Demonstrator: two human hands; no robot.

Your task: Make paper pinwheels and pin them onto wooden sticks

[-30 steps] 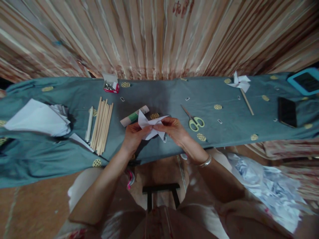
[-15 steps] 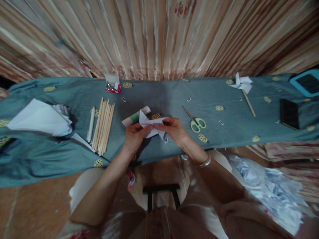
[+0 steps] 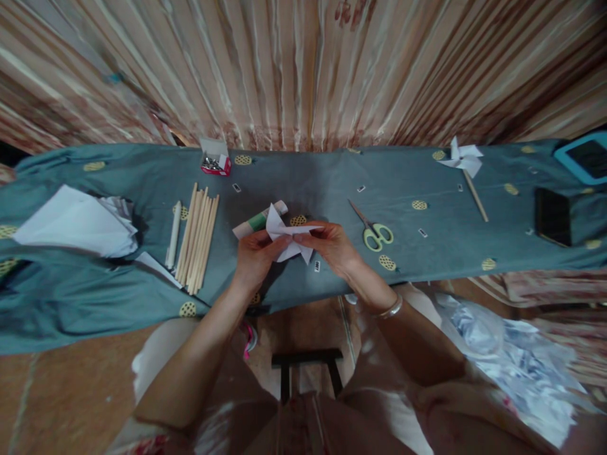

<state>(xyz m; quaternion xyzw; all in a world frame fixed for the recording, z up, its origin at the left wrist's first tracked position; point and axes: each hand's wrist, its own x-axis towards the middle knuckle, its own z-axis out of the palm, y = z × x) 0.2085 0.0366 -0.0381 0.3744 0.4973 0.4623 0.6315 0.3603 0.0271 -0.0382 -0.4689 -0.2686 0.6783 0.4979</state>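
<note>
A folded white paper pinwheel (image 3: 290,248) is held over the near edge of the cloth-covered table. My left hand (image 3: 256,254) pinches its left side, and my right hand (image 3: 329,245) grips the right side, both thumbs meeting near its centre. Just behind my left hand lies a tube with a green band (image 3: 258,221). Green-handled scissors (image 3: 376,234) rest to the right of my right hand. Several wooden sticks (image 3: 196,243) lie side by side on the left, beside a white glue stick or pen (image 3: 174,237).
White paper sheets (image 3: 76,224) are stacked at the left. An open red box (image 3: 215,163) of small metal pieces stands at the back. Rightward lie a finished pinwheel (image 3: 462,158) on a stick, a black phone (image 3: 552,217) and a blue-framed device (image 3: 585,158). A plastic bag (image 3: 512,354) is below.
The paper's folded points have shifted slightly between my fingers, and the lower left part looks rounder. Both hands keep their hold in nearly the same place.
</note>
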